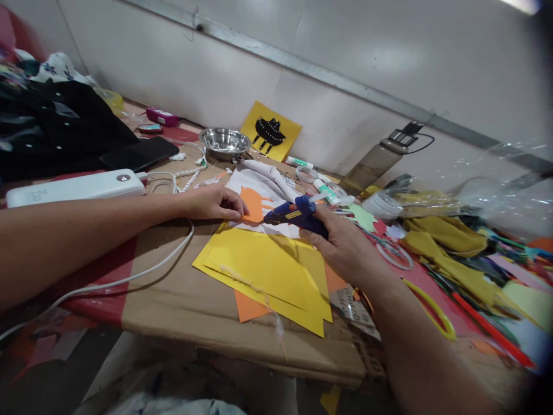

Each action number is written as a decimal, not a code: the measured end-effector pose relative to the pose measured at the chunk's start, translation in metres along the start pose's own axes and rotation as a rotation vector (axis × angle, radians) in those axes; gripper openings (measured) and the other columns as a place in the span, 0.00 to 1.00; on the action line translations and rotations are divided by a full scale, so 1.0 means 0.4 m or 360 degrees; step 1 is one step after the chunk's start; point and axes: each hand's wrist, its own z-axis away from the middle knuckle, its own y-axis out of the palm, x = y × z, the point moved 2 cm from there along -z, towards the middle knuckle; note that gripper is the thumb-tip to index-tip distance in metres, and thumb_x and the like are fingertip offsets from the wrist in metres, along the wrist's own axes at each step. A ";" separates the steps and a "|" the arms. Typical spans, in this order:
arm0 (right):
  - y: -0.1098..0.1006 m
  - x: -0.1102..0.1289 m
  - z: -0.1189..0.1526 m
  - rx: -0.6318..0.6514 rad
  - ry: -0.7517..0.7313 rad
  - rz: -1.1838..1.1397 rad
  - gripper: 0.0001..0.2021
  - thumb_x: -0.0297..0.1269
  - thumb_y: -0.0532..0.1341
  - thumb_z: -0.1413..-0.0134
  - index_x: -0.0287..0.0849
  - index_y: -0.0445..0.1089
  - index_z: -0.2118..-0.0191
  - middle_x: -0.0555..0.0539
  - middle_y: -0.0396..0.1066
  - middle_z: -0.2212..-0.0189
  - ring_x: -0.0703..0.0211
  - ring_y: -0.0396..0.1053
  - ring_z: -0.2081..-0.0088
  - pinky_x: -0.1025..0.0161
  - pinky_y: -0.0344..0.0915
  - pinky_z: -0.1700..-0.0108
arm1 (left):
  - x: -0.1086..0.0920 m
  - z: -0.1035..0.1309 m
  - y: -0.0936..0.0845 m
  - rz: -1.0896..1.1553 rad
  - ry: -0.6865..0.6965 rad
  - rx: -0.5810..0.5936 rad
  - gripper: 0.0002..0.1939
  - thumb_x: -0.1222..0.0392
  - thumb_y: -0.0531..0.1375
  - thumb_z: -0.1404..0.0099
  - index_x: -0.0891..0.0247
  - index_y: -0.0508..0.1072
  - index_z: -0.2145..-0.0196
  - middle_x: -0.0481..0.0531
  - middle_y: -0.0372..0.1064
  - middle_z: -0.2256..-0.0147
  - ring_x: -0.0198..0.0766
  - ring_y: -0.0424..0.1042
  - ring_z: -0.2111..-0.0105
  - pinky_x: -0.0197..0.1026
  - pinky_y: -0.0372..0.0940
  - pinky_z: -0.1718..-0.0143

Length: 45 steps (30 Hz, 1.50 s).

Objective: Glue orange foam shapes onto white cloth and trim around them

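Observation:
My left hand (pixel 218 203) pinches the left edge of an orange paper cutout (pixel 253 202), which has narrow prongs on its right side. In my right hand (pixel 339 239) is a dark blue glue gun (pixel 298 214), its nozzle pointing left and at or just above the cutout's lower edge. Whether the tip touches the paper I cannot tell. Beneath the cutout lies white crumpled material (pixel 263 177). Yellow paper sheets (pixel 263 265) are stacked just in front, with orange paper (pixel 248 305) under them.
A metal bowl (pixel 224 143) and a yellow card (pixel 287 131) with a black shape stand behind. A tilted bottle (pixel 374 158) leans at the wall. White power bank (pixel 78 187) and black phone (pixel 140 153) lie left; yellow-handled scissors (pixel 432 308) and scraps lie right.

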 end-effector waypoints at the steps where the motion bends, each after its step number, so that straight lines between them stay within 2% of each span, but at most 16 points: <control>1: 0.000 0.000 0.001 0.0000 0.0002 -0.0002 0.11 0.39 0.54 0.41 0.41 0.65 0.56 0.39 0.73 0.62 0.46 0.69 0.62 0.55 0.61 0.62 | 0.000 0.000 0.000 0.0000 0.0002 0.0001 0.09 0.56 0.60 0.38 0.65 0.75 0.68 0.53 0.76 0.56 0.35 0.74 0.59 0.35 0.63 0.57; 8: 0.006 0.016 0.001 0.0015 -0.0014 -0.0116 0.14 0.39 0.55 0.42 0.41 0.66 0.52 0.39 0.73 0.56 0.46 0.69 0.57 0.53 0.63 0.57 | 0.007 0.001 0.002 0.0011 0.0075 -0.0004 0.10 0.56 0.60 0.38 0.65 0.76 0.68 0.54 0.76 0.56 0.36 0.74 0.59 0.36 0.64 0.57; 21: 0.033 0.047 -0.006 -0.0090 -0.0083 -0.0126 0.19 0.38 0.55 0.42 0.40 0.65 0.46 0.40 0.74 0.58 0.47 0.69 0.60 0.54 0.63 0.61 | 0.011 0.000 0.003 -0.0076 0.0090 0.0005 0.10 0.56 0.60 0.38 0.65 0.78 0.66 0.52 0.77 0.56 0.35 0.74 0.58 0.34 0.63 0.56; 27: 0.033 0.056 -0.007 -0.0038 -0.0083 -0.0146 0.16 0.38 0.54 0.42 0.40 0.65 0.49 0.40 0.74 0.61 0.48 0.68 0.62 0.55 0.62 0.62 | 0.012 0.000 0.003 -0.0074 0.0103 0.0021 0.09 0.57 0.60 0.38 0.64 0.78 0.66 0.51 0.77 0.57 0.35 0.74 0.58 0.34 0.63 0.55; 31: 0.029 0.052 -0.003 -0.0041 -0.0055 -0.0148 0.18 0.38 0.55 0.43 0.42 0.64 0.47 0.40 0.74 0.59 0.48 0.69 0.61 0.55 0.62 0.60 | 0.010 0.000 0.001 -0.0053 0.0094 0.0039 0.10 0.56 0.60 0.38 0.64 0.78 0.65 0.52 0.77 0.55 0.35 0.74 0.57 0.34 0.63 0.56; 40: 0.039 0.067 -0.006 -0.0037 -0.0082 -0.0154 0.14 0.37 0.55 0.42 0.42 0.64 0.51 0.42 0.74 0.63 0.50 0.68 0.64 0.58 0.60 0.65 | 0.019 -0.003 -0.005 0.0007 0.0090 0.0078 0.09 0.61 0.58 0.39 0.63 0.77 0.64 0.50 0.76 0.56 0.35 0.73 0.57 0.35 0.62 0.54; 45: 0.039 0.067 -0.004 0.0000 -0.0101 -0.0195 0.17 0.36 0.55 0.42 0.41 0.64 0.48 0.41 0.74 0.60 0.49 0.69 0.61 0.57 0.61 0.62 | 0.015 0.001 -0.002 0.0047 0.0049 0.0064 0.08 0.63 0.58 0.41 0.65 0.77 0.65 0.52 0.77 0.57 0.37 0.73 0.59 0.37 0.63 0.56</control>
